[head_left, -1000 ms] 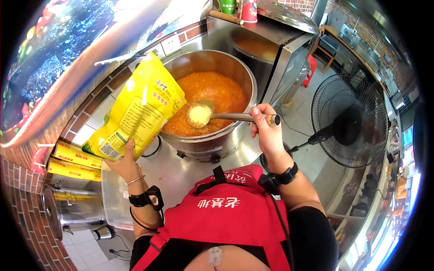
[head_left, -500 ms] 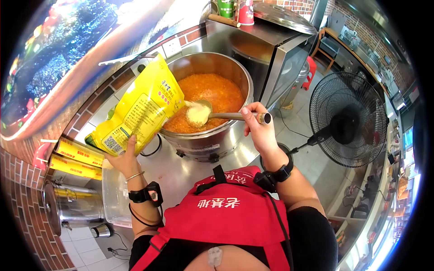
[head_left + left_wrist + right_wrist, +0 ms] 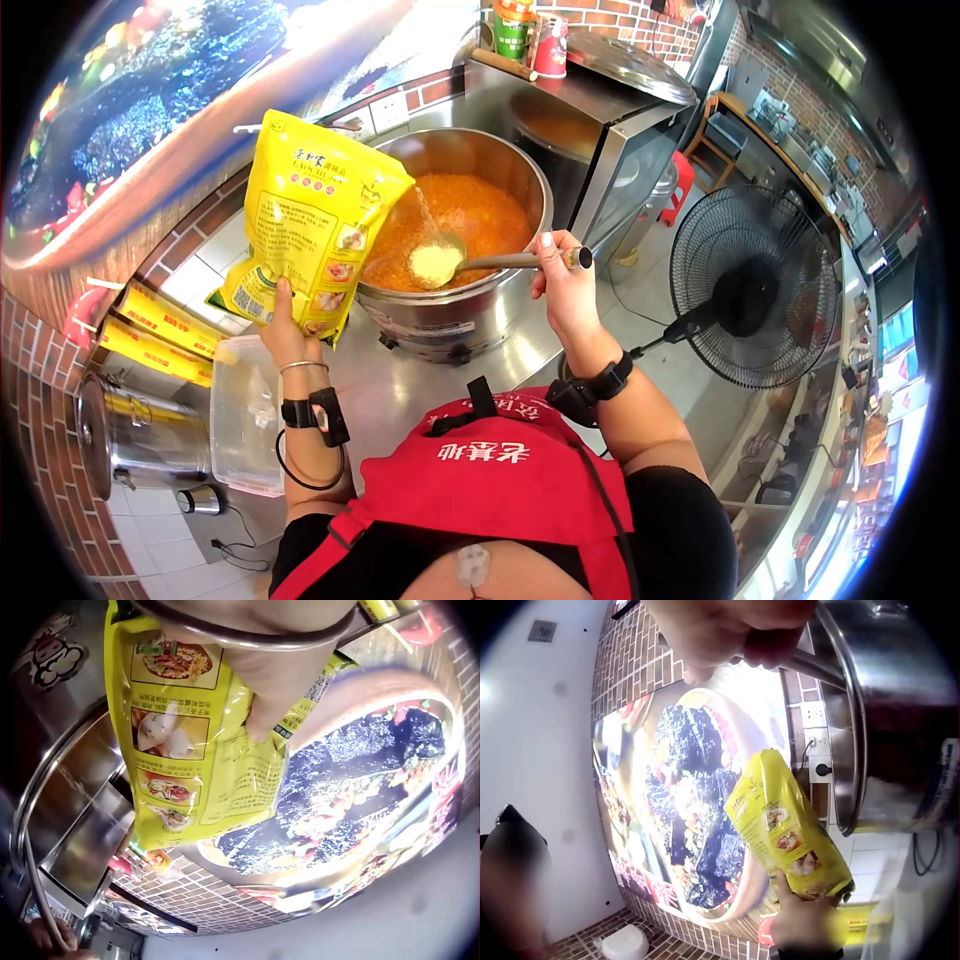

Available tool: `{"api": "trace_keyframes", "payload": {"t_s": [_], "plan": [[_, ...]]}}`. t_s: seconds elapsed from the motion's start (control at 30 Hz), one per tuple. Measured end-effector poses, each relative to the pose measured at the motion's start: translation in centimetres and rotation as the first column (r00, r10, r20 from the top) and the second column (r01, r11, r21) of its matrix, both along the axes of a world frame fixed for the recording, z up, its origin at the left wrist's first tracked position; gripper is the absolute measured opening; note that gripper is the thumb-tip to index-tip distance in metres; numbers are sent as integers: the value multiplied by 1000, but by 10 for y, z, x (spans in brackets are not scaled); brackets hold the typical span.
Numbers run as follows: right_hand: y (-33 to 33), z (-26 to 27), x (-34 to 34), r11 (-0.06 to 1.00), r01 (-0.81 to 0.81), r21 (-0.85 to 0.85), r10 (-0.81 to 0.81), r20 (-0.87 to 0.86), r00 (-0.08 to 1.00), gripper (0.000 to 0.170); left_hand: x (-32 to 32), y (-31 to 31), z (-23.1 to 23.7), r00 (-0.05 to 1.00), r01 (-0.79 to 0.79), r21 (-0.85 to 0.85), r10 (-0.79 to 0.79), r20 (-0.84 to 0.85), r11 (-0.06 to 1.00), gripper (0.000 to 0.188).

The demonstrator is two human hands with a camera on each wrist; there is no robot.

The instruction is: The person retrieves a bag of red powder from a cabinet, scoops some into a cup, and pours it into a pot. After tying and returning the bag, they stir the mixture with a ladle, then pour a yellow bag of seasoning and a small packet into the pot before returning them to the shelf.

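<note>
My left hand [image 3: 285, 328] grips the lower part of a yellow seasoning bag [image 3: 315, 205], thumb across its printed face. The bag tilts toward the pot, and a thin stream of pale granules falls from its right upper corner. Below that corner, the bowl of a ladle holds a heap of pale yellow granules [image 3: 434, 264]. My right hand [image 3: 568, 290] holds the ladle handle [image 3: 505, 261] near its end, over the rim of a large steel pot [image 3: 546, 195]. Orange-red chunky sauce [image 3: 485, 210] lies in the pot. In the left wrist view the bag [image 3: 176, 742] shows food pictures.
A steel cabinet [image 3: 610, 125] behind the pot carries a round lid [image 3: 625, 60], a rolling pin and two tubs. A standing fan [image 3: 750, 300] is at the right. Left of me are a clear plastic bin [image 3: 240, 450], yellow boxes [image 3: 155, 350] and a steel barrel [image 3: 155, 440].
The left hand has turned the yellow bag so its printed face shows more fully and its top leans farther left. Granules now stream down, while the ladle stays over the sauce.
</note>
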State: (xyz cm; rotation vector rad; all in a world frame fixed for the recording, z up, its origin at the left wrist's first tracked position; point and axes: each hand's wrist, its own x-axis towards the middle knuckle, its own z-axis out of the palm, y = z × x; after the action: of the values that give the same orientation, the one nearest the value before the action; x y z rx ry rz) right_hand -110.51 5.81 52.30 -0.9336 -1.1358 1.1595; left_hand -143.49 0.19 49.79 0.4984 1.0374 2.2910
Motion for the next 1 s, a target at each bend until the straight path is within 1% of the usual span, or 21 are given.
{"api": "trace_keyframes", "payload": {"t_s": [0.07, 0.1, 0.17, 0.27, 0.33, 0.4, 0.47, 0.53, 0.6, 0.63, 0.67, 0.7, 0.73, 0.77, 0.8, 0.83, 0.87, 0.9, 0.93, 0.97, 1.0], "plan": [[1, 2, 0, 1000, -6, -13, 5, -37, 999, 29, -2, 2, 0, 981, 153, 30, -156, 112, 988, 48], [3, 3, 1, 1000, -5, -21, 4, -59, 998, 29, -1, 4, 1, 981, 149, 36, -152, 120, 988, 48], [2, 5, 0, 1000, -8, -29, 6, -72, 997, 31, 2, 3, 4, 919, 306, 88, -318, 232, 948, 46], [-3, 9, -4, 998, -23, -56, 22, -32, 999, 28, 15, -2, 18, 860, 379, 168, -414, 298, 910, 48], [-9, 5, -5, 991, -95, -99, 98, 31, 995, 20, 17, -3, 18, 851, 377, 179, -416, 320, 909, 47], [-15, 3, -8, 988, -107, -114, 113, 51, 992, 21, 13, -4, 13, 774, 430, 254, -498, 391, 866, 45], [-27, 3, -12, 998, -34, -57, 36, 25, 999, 29, 18, -10, 13, 769, 435, 260, -506, 391, 862, 45], [-33, -9, -6, 996, -18, -89, 21, 31, 999, 36, 28, -20, 23, 751, 470, 256, -535, 387, 845, 45], [-47, -22, 3, 979, -22, -204, 51, 137, 989, 34, 42, -30, 30, 827, 363, 103, -371, 422, 926, 44], [-56, -26, 6, 975, -66, -212, 101, 159, 982, 32, 39, -33, 17, 834, 381, 75, -377, 403, 922, 44], [-60, -33, 15, 939, -129, -318, 228, 296, 928, 29, 35, -35, 2, 829, 424, 47, -409, 381, 904, 43], [-79, -10, 15, 918, -206, -338, 325, 344, 881, 31, 38, -38, -7, 755, 548, 178, -574, 317, 818, 48], [-93, -7, 18, 900, -305, -311, 403, 332, 853, 35, 44, -41, -10, 649, 651, 301, -717, 254, 696, 52], [-107, 2, 22, 889, -375, -263, 452, 364, 814, 41, 60, -42, -7, 652, 663, 217, -696, 300, 716, 54], [-112, -16, 26, 908, -418, -27, 374, 500, 781, 58, 78, -47, -8, 669, 664, 123, -660, 342, 737, 57], [-126, -1, 31, 912, -408, -40, 370, 511, 776, 69, 87, -51, -18, 600, 733, 102, -710, 370, 673, 57], [-144, 21, 32, 911, -410, -45, 371, 524, 766, 80, 91, -57, -30, 455, 836, 203, -850, 265, 511, 60], [-155, 32, 37, 931, -365, 19, 291, 566, 772, 89, 102, -55, -36, 301, 898, 290, -942, 149, 332, 62], [-167, 37, 43, 937, -336, 92, 215, 607, 765, 99, 118, -55, -40, 245, 915, 286, -955, 167, 284, 62], [-175, 38, 54, 950, -313, 2, 243, 627, 740, 98, 135, -54, -42, -25, 924, 380, -986, 163, 40, 63], [-184, 31, 63, 962, -275, 0, 216, 619, 755, 98, 147, -54, -43, -283, 864, 465, -950, 131, -193, 64]]}}
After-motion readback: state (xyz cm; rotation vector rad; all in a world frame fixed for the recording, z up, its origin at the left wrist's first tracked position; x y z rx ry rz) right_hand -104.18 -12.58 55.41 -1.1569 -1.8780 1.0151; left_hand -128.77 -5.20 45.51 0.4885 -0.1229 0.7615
